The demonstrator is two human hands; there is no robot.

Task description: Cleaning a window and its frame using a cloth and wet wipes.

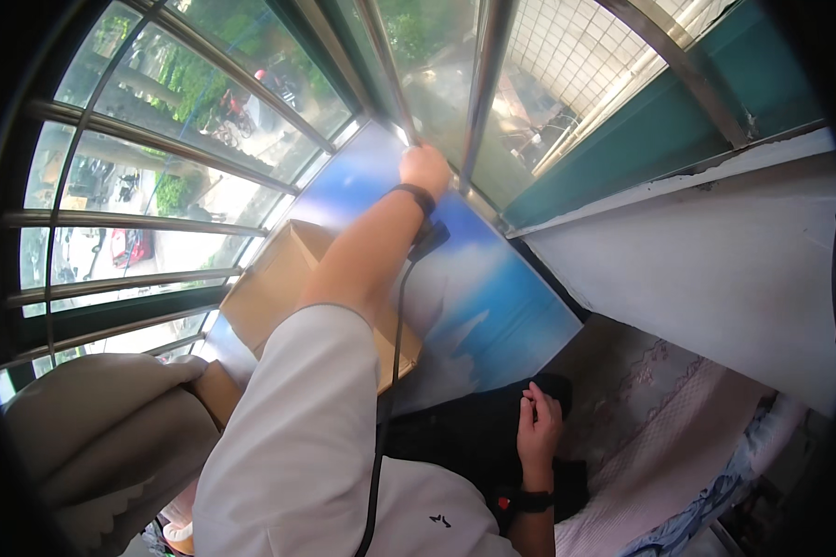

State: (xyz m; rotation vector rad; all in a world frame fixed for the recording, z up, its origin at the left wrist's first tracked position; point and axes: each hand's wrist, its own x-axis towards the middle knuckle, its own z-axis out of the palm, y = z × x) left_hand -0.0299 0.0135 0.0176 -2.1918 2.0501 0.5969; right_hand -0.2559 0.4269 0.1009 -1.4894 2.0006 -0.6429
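My left hand (424, 170) reaches far forward to the window corner, at the lower end of a metal bar (387, 70). It looks closed, but its fingertips and anything in them are hidden. A black band (414, 196) circles that wrist; just below it is a small black device (429, 241) with a black cable (398, 325) running back toward me. Under my left forearm stands an open cardboard box (274, 283) on a glossy blue, cloud-patterned surface (502, 306). My right hand (540, 429) rests by my dark-clothed leg, fingers loosely curled and slightly apart, with nothing visible in it.
Metal bars (158, 153) line the windows on the left and ahead. A white ledge (697, 251) juts in from the right, with pink patterned fabric (664, 446) below it. Grey-brown cloth (102, 427) bulges at the lower left.
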